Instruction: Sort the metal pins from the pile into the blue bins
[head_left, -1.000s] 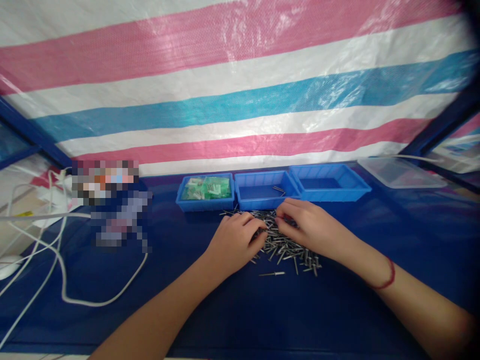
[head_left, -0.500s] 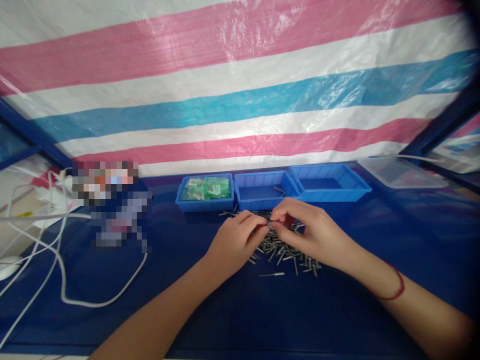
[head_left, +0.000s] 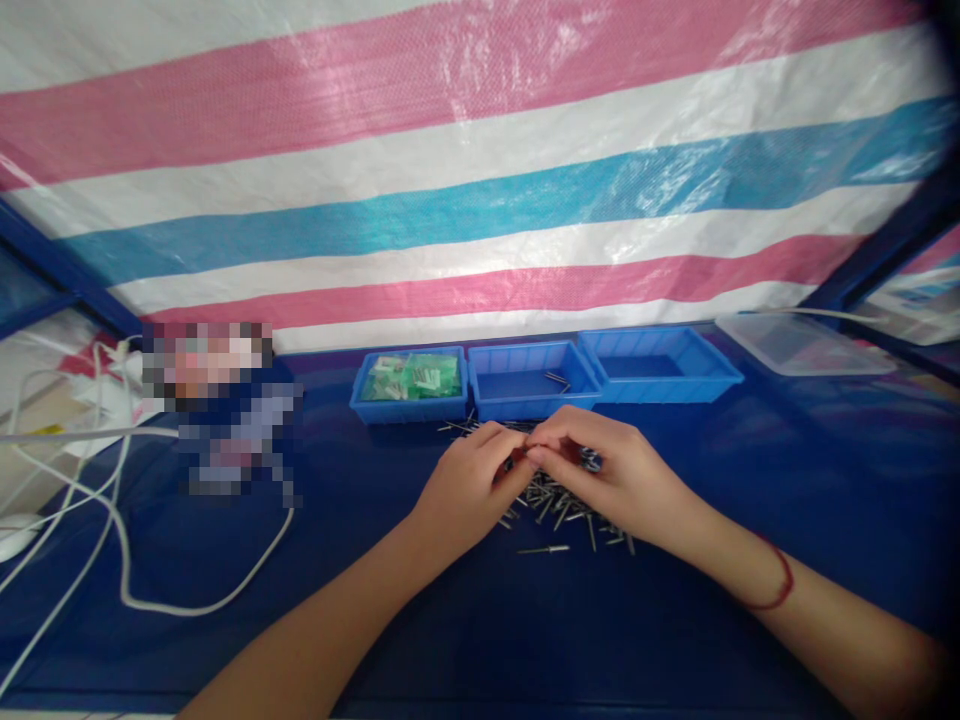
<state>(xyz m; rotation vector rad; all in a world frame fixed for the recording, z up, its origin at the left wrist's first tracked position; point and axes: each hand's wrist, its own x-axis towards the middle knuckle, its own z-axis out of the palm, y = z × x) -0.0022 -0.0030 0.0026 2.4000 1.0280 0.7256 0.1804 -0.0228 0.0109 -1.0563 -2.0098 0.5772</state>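
A heap of small metal pins [head_left: 570, 505] lies on the blue table [head_left: 480, 620], just in front of three blue bins. My left hand [head_left: 465, 485] and my right hand [head_left: 600, 470] meet fingertip to fingertip over the heap's far edge. They pinch something small between them, most likely a pin, though the fingers hide it. A dark bit shows under my right fingers. One pin [head_left: 544, 549] lies apart, nearer to me. A red string circles my right wrist.
The left bin [head_left: 409, 385] holds green and white packets, the middle bin [head_left: 529, 380] a few pins, the right bin [head_left: 660, 365] looks bare. A clear plastic lid [head_left: 802, 345] sits far right. White cables [head_left: 127, 560] loop at the left. A striped tarp hangs behind.
My right hand has lifted off the heap and slid left, closing its fingertips against those of my left hand. My left hand has barely shifted.
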